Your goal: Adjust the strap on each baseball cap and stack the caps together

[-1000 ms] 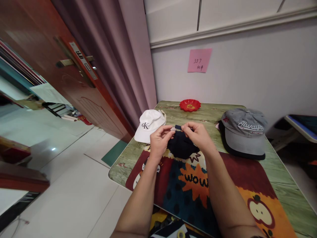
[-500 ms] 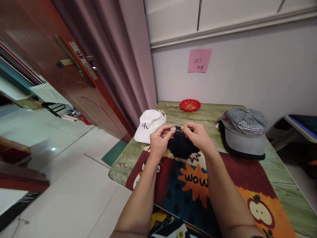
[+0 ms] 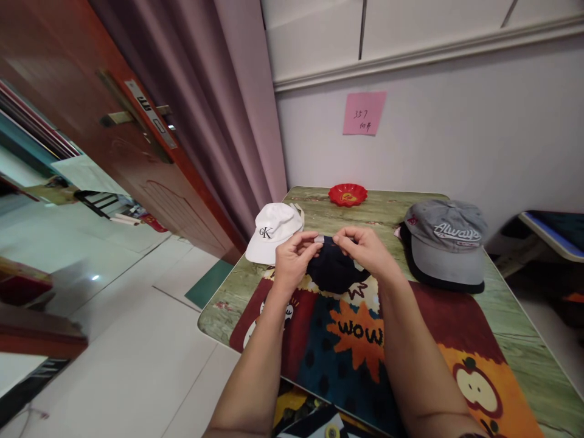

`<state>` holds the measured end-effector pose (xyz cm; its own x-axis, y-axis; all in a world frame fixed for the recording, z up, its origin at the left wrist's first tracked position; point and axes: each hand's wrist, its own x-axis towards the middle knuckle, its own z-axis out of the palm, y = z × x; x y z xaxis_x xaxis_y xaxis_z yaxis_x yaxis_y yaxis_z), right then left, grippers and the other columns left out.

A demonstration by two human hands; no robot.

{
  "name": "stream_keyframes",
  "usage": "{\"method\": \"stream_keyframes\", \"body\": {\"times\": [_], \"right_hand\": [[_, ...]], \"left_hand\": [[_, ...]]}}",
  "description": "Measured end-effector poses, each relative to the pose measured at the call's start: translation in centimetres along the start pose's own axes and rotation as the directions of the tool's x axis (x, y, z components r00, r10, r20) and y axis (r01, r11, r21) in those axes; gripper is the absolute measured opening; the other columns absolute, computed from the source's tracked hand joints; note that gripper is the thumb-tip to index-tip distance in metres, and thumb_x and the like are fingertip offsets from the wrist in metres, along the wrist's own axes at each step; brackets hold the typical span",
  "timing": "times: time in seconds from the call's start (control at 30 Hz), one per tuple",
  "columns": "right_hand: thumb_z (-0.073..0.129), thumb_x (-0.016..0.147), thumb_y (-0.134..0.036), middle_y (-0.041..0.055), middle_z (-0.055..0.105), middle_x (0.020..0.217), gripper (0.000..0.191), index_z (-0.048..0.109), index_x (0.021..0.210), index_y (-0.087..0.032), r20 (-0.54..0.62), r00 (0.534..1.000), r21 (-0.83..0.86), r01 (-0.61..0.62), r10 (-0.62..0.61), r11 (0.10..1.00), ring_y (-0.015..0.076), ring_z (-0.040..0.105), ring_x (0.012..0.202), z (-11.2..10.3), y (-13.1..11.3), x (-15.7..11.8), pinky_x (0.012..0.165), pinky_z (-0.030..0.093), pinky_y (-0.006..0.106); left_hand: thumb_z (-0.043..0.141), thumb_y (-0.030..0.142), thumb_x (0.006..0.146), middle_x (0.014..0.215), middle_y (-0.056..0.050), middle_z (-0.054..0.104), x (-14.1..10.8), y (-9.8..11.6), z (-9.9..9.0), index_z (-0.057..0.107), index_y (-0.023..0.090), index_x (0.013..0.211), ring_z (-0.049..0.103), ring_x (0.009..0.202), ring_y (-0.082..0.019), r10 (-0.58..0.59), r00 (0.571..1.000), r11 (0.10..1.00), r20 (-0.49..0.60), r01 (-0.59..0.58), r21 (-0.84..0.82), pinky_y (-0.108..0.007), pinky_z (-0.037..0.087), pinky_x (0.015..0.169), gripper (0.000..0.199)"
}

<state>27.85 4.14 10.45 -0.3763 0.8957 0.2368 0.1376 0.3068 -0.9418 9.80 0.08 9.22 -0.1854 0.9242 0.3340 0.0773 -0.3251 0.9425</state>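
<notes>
A dark navy cap is between my hands, over the patterned mat. My left hand pinches the cap's back strap at its metal buckle. With thumb and finger closed, my right hand grips the same strap a little to the right. The cap's crown hangs below my fingers. To the left of my left hand lies a white cap with dark letters. Beyond my right hand, a grey cap marked "Always" sits on top of a black one.
A red scalloped dish stands at the back of the wood-patterned table. Behind it is a wall with a pink note. A curtain and a wooden door are on the left. Another table stands at right.
The strap end at my right fingers lies closer to the buckle, with less of a gap showing. Both hands keep their grip, and the view has shifted slightly.
</notes>
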Motion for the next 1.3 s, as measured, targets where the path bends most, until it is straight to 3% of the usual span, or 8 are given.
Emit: {"method": "stream_keyframes", "body": {"times": [0.23,0.47,0.9,1.07,1.3], "right_hand": [[0.057,0.085,-0.039,-0.0039,0.050,0.057,0.027,0.059,0.068,-0.018,0.036,0.999,-0.037,0.008,-0.006,0.999,0.0101,0.040,0.053,-0.3,-0.1,0.0,0.053,0.029,0.025],[0.056,0.084,-0.035,-0.0040,0.051,0.057,0.024,0.061,0.067,-0.018,0.081,0.997,-0.085,0.006,0.001,0.996,0.0106,0.042,0.055,-0.7,-0.6,-0.3,0.054,0.030,0.025],[0.053,0.083,-0.029,-0.0027,0.057,0.062,0.017,0.065,0.076,-0.018,0.121,0.993,-0.051,0.018,-0.012,0.999,0.0120,0.048,0.058,-0.7,-0.1,-0.2,0.056,0.035,0.025],[0.057,0.086,-0.035,-0.0012,0.061,0.065,0.021,0.067,0.081,-0.018,0.117,0.993,-0.068,0.021,-0.012,0.997,0.0129,0.051,0.060,-0.5,-0.3,-0.2,0.058,0.037,0.025],[0.064,0.085,-0.049,-0.0004,0.060,0.066,0.032,0.064,0.085,-0.017,0.094,0.994,0.044,-0.068,0.064,0.997,0.0138,0.055,0.061,-0.9,0.2,-0.2,0.057,0.040,0.026]], "left_hand": [[0.078,0.031,0.076,0.079,-0.002,0.074,-0.2,0.3,-0.1,0.073,0.017,0.099,0.069,0.067,-0.014,0.002,0.998,0.998,0.059,-0.006,0.056,-0.026,0.060,0.066,0.027],[0.074,0.029,0.080,0.075,-0.001,0.072,-0.3,0.5,-0.5,0.072,0.017,0.098,0.067,0.066,-0.013,0.056,0.987,0.980,0.151,-0.083,0.178,-0.023,0.056,0.064,0.022],[0.072,0.026,0.081,0.085,-0.003,0.074,-0.3,0.5,-0.8,0.072,0.018,0.100,0.069,0.073,-0.014,0.071,0.972,0.973,0.225,-0.117,0.198,-0.024,0.056,0.068,0.021],[0.071,0.028,0.082,0.084,-0.003,0.073,-0.3,0.3,-0.7,0.071,0.018,0.100,0.068,0.072,-0.014,0.080,0.975,0.968,0.208,-0.126,0.218,-0.024,0.055,0.067,0.021],[0.073,0.031,0.080,0.079,-0.002,0.071,-0.2,0.7,-1.1,0.071,0.018,0.096,0.067,0.070,-0.014,0.068,0.987,0.968,0.143,-0.100,0.231,-0.025,0.054,0.067,0.021]]}}
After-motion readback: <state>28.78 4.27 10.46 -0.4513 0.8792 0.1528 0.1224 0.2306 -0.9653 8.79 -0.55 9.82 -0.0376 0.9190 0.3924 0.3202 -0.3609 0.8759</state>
